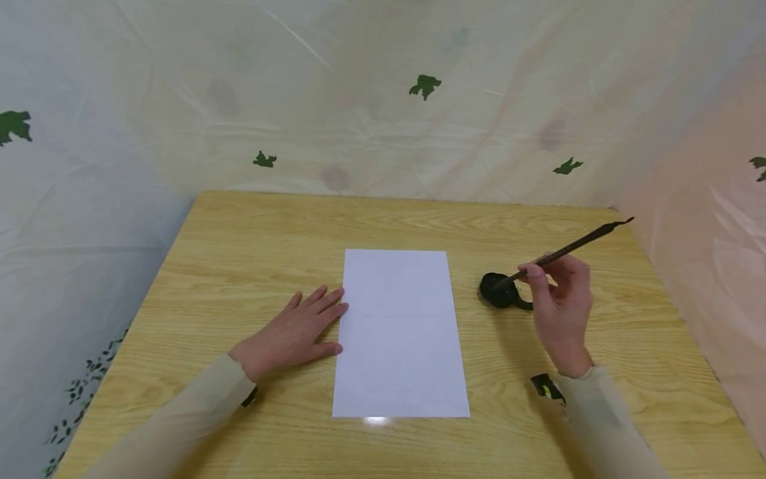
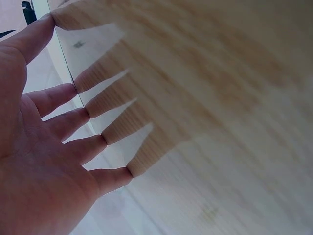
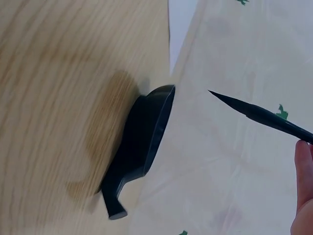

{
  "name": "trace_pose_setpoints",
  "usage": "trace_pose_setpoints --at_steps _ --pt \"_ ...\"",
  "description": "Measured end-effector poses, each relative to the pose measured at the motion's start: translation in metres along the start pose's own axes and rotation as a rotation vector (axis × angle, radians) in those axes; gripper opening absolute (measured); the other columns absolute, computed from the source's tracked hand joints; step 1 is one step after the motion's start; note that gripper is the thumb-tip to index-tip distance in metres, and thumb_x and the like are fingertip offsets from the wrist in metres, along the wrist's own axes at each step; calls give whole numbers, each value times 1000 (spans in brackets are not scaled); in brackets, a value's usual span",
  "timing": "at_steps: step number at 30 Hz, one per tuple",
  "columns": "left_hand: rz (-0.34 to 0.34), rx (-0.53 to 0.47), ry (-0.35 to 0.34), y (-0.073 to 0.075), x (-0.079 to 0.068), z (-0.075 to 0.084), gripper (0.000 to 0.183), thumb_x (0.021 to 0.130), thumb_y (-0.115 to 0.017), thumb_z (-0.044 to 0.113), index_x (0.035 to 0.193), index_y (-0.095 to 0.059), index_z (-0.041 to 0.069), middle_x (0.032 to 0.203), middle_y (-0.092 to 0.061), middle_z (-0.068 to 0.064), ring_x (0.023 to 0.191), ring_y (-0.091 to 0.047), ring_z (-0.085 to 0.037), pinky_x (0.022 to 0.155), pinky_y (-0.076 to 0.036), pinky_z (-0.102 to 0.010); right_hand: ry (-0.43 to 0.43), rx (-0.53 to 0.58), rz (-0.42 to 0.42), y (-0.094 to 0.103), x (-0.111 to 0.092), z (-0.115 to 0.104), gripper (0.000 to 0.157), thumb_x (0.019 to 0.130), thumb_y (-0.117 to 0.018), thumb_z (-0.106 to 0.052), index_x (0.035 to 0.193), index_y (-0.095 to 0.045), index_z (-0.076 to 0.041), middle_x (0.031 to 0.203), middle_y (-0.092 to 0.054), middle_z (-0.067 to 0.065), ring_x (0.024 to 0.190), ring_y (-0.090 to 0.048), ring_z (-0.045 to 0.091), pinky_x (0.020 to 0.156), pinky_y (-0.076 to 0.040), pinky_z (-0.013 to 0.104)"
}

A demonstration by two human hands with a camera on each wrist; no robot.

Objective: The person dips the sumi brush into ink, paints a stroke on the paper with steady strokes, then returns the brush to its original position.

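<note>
My right hand (image 1: 561, 309) pinches a dark writing brush (image 1: 577, 243) between thumb and fingers. The brush slants, its hanging-loop end up to the right and its bristles toward a small black ink dish (image 1: 498, 291). In the right wrist view the pointed bristles (image 3: 234, 104) stand apart from the rim of the dish (image 3: 139, 134), which has a short curved handle. A white sheet of paper (image 1: 397, 346) lies in the middle, with a faint crease across it. My left hand (image 1: 293, 338) is spread beside it, fingertips (image 1: 339, 293) at the paper's left edge.
Everything lies on a wood-grain table (image 1: 269, 226). Pale curtains (image 1: 359, 100) with green leaf prints hang behind it and on both sides. A dark wristband (image 1: 547, 387) sits at the right sleeve.
</note>
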State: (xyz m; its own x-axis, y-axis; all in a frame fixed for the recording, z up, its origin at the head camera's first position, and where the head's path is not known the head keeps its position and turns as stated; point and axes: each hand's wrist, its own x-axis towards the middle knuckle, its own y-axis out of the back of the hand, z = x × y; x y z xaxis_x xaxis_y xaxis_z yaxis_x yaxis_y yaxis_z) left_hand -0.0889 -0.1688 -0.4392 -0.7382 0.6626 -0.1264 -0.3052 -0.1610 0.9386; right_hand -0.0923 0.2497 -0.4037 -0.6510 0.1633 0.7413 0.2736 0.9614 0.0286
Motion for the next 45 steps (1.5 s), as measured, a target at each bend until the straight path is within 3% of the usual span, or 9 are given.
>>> trace_pose_setpoints --at_steps 5,12,30,39,45 --pt "-4 3 4 0 0 0 75 99 -67 47 158 -43 6 168 -29 -14 155 -21 -40 115 -24 -72 -6 112 2 -9 0 -4 37 98 -64 8 118 -39 27 105 -64 12 91 -72 20 79 -60 25" --pt "-11 4 8 0 0 0 75 99 -67 47 158 -43 7 169 -29 -14 156 -20 -40 115 -24 -72 -18 114 -3 -21 -1 -8 41 99 -67 1 117 -39 26 105 -64 10 91 -73 17 77 -59 22" --pt "-3 -10 -7 1 -1 -1 74 100 -67 45 158 -43 6 168 -29 -15 155 -21 -41 114 -24 -73 53 111 -89 -50 0 -15 44 101 -67 -9 112 -41 26 104 -66 11 91 -72 14 77 -59 22" --pt "-1 -7 -13 0 -1 -2 72 101 -66 44 157 -43 5 168 -29 -15 155 -22 -41 113 -25 -73 78 77 -143 -68 0 -18 46 102 -67 -17 111 -45 23 99 -65 19 90 -72 10 77 -59 21" --pt "-4 -4 -10 0 -1 -2 73 100 -67 45 157 -43 5 168 -29 -15 155 -22 -41 113 -25 -73 98 114 -173 -82 -1 -20 46 102 -67 -18 111 -46 22 98 -63 20 91 -72 11 77 -60 23"
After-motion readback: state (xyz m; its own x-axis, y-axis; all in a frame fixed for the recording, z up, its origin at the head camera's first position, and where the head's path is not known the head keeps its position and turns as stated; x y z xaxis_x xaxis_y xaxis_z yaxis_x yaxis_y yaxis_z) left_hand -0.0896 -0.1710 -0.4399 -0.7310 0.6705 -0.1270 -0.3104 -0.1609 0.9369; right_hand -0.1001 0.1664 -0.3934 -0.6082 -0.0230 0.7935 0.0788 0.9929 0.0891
